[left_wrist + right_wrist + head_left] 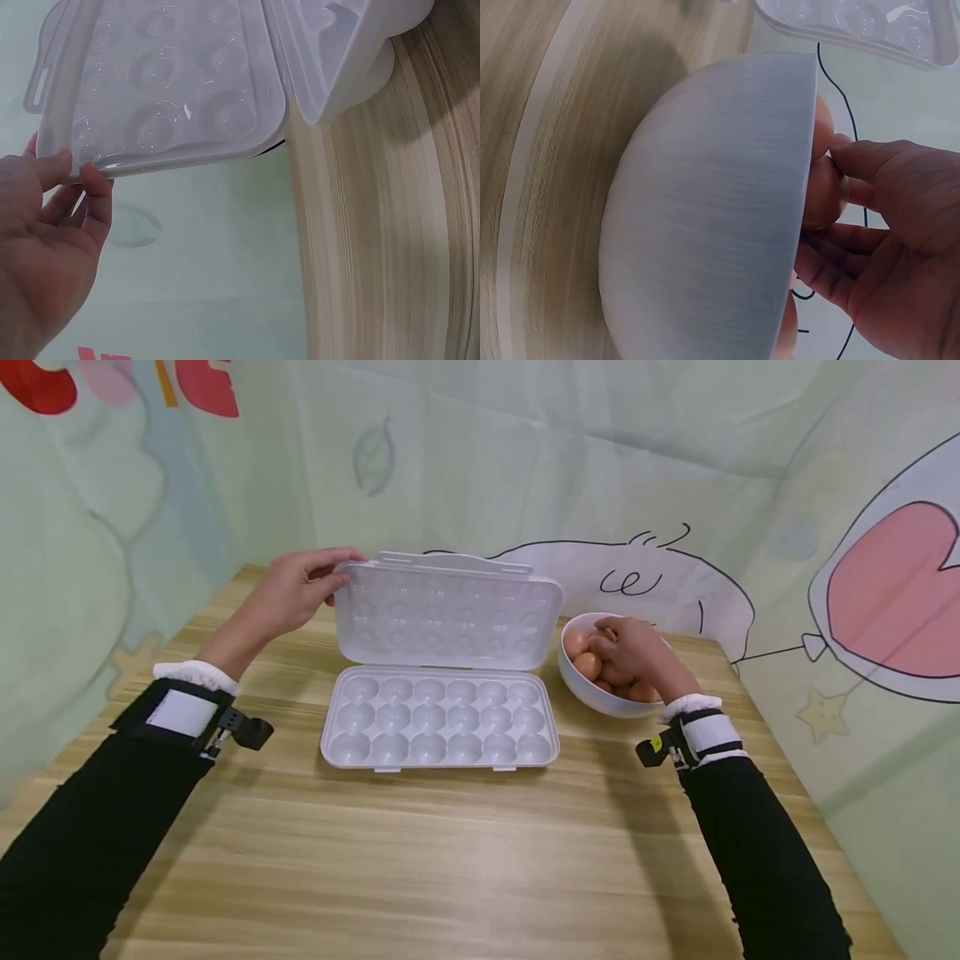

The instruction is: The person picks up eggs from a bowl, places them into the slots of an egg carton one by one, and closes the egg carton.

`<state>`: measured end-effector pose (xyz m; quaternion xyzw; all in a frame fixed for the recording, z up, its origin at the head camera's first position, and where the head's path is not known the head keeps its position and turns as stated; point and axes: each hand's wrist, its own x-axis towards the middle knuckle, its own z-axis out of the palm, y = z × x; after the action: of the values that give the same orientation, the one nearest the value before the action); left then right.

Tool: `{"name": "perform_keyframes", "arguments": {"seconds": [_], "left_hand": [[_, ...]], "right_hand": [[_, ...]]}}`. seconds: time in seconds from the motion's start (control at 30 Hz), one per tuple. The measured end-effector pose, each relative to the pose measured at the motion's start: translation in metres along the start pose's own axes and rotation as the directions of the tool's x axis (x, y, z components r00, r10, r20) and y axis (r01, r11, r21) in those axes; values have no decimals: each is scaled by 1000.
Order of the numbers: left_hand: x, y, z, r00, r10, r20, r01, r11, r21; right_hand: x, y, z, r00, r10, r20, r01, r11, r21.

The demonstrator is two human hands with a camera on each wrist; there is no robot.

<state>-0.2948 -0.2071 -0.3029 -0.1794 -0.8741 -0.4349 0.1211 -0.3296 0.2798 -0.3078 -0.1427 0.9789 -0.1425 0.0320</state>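
A white plastic egg box (447,760) lies unfolded on the table, its rows of round cups holding nothing. My left hand (296,583) pinches the upper left corner of its raised lid (450,610); thumb and fingers on the lid's edge show in the left wrist view. To the right of the box stands a white bowl (600,697) of brown eggs (587,665). Reaching over the rim, my right hand (637,652) has its thumb and fingers around an egg (825,193) in the bowl. The bowl's wall hides part of that grip in the right wrist view.
Beneath everything is a wood-grain table (450,860). A printed cloth backdrop (637,460) rises along the table's back and both sides. Small cameras are strapped to both wrists.
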Motion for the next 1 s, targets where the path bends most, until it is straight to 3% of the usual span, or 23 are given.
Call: {"name": "perform_keyframes", "arguments": {"seconds": [0.3, 0.63, 0.87, 1.0], "left_hand": [[-6, 0, -5, 1000, 11, -9, -11, 999, 43], [-12, 3, -3, 1000, 5, -26, -3, 996, 86], [-9, 5, 1, 1000, 2, -23, -1, 998, 69], [-6, 5, 1, 1000, 15, -19, -14, 997, 76]], "right_hand": [[3, -5, 3, 997, 43, -58, -38, 996, 79], [1, -6, 5, 991, 39, -126, -18, 987, 159], [-13, -9, 2, 970, 26, -241, 52, 949, 312], [-26, -18, -4, 963, 9, -270, 100, 916, 389]]}}
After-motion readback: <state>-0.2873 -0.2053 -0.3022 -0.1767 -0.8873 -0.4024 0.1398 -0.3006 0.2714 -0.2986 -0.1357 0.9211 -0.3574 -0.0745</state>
